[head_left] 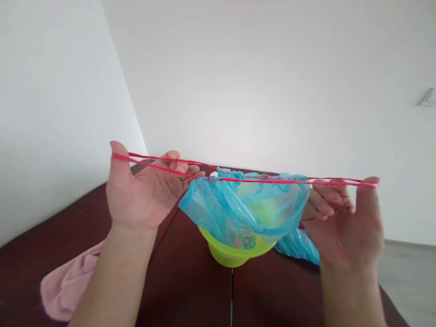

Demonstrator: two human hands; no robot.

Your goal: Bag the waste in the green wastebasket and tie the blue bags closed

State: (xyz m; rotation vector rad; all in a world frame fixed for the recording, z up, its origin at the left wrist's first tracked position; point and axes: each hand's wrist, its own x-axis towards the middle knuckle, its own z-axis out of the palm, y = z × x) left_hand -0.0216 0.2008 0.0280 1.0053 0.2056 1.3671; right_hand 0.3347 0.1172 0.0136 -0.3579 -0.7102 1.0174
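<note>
A translucent blue drawstring garbage bag (214,206) hangs at the centre, its mouth gathered along a red drawstring (259,181). The drawstring is stretched sideways into a long loop at each end. My left hand (136,197) has one loop hooked around its raised thumb, with the other fingers apart and partly curled. On the other side, my right hand (352,227) holds the opposite loop over its thumb, palm up and fingers loosely bent. Below, the bag's lower part hangs within a yellow-green plastic basket (229,260); whether it touches the bottom is hidden.
Another crumpled piece of blue plastic (299,247) lies right of the basket, partly behind my right hand. A pink cloth (73,284) rests at the left on the dark red-brown table (190,290). White walls (238,81) stand behind and to the left.
</note>
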